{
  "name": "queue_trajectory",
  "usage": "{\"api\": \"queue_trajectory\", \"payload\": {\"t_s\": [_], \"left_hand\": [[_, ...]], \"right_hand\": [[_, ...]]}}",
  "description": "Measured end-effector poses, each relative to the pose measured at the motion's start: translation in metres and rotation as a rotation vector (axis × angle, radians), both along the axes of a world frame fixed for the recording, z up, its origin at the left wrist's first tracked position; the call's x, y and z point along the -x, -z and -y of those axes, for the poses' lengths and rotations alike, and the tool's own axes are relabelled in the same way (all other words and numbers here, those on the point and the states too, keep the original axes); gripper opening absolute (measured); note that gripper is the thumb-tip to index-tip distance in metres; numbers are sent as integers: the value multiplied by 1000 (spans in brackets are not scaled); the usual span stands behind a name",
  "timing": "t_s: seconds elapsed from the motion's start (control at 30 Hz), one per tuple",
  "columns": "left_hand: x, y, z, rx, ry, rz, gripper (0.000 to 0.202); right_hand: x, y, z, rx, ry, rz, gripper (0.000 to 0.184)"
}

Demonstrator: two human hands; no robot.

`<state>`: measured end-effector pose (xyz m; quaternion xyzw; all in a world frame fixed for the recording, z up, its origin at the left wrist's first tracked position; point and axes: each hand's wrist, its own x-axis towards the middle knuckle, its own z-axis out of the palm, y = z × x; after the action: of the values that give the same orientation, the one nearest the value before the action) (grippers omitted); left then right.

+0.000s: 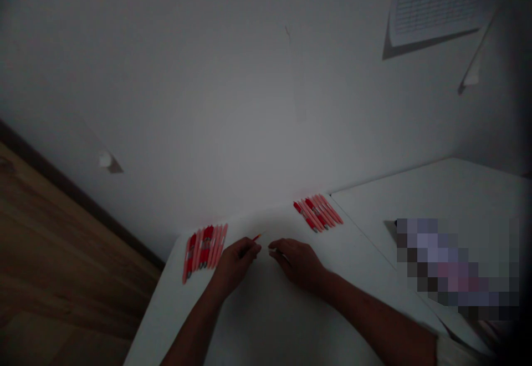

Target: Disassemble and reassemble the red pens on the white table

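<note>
The left hand point(235, 266) has its fingers point(251, 250) closed narrow on a red pen point(256, 237), mostly hidden. The right hand's point(300, 263) fingers point(274, 252) are narrow, contents indistinct. Rows of pens point(204, 252) lie ahead on the surface point(266, 321).

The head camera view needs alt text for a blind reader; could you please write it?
Two bare hands meet over a white table: the left hand pinches a red pen, the right hand a small pale piece. Rows of red and pink pens lie beyond each hand.
</note>
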<state>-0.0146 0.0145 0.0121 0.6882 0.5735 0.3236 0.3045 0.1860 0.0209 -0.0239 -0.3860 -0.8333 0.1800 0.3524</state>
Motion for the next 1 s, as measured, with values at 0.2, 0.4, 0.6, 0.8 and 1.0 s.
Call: {"api": "queue_trajectory", "payload": {"t_s": [0.2, 0.4, 0.6, 0.8, 1.0], "left_hand": [[-3, -2, 0, 16, -12, 26, 33], [-2, -2, 1, 8, -10, 17, 35], [-2, 0, 0, -18, -53, 72, 37], [10, -5, -3, -268, -400, -49, 32], [14, -3, -4, -276, -434, -252, 27]], "right_hand": [[0, 0, 0, -5, -1, 11, 25], [0, 2, 0, -11, -19, 10, 26], [0, 0, 0, 4, -9, -46, 25], [-1, 0, -4, 46, 114, -184, 24], [-1, -1, -4, 72, 144, -217, 23]]}}
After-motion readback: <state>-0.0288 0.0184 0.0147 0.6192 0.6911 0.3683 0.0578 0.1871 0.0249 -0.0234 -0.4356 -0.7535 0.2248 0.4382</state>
